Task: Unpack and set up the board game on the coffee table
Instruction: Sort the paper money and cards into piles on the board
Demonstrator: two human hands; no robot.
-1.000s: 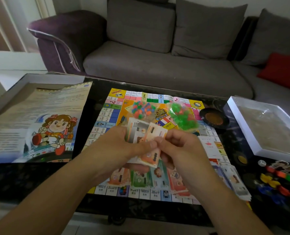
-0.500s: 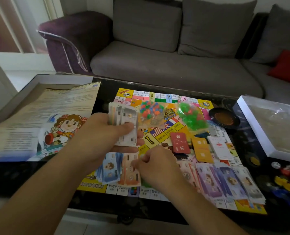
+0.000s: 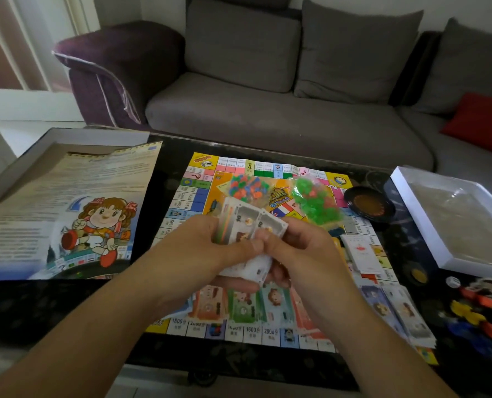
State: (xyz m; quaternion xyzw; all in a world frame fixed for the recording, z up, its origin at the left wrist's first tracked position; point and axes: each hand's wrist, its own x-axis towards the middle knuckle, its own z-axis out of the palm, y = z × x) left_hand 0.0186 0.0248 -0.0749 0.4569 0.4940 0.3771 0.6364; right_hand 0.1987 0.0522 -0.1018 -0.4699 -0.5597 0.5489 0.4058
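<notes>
Game board [image 3: 194, 193] rainbow-bordered squares, yellow corners. Tabletop [image 3: 52, 308] glossy black. Sofa [image 3: 267, 119] grey, purple arm, red cushion [image 3: 481, 122]. Far bags: multicolour bits [image 3: 246, 188], green bits [image 3: 313, 199]. Box lid [image 3: 417, 214] white-edged.

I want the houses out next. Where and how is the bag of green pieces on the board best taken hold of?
Probably by its loose clear plastic at the near edge, pinched from above. The bag of green pieces lies flat on the game board, lumpy and soft, so a pinch on slack film seems safer than squeezing the pieces. The right hand is nearer, though it now grips the play money.
</notes>
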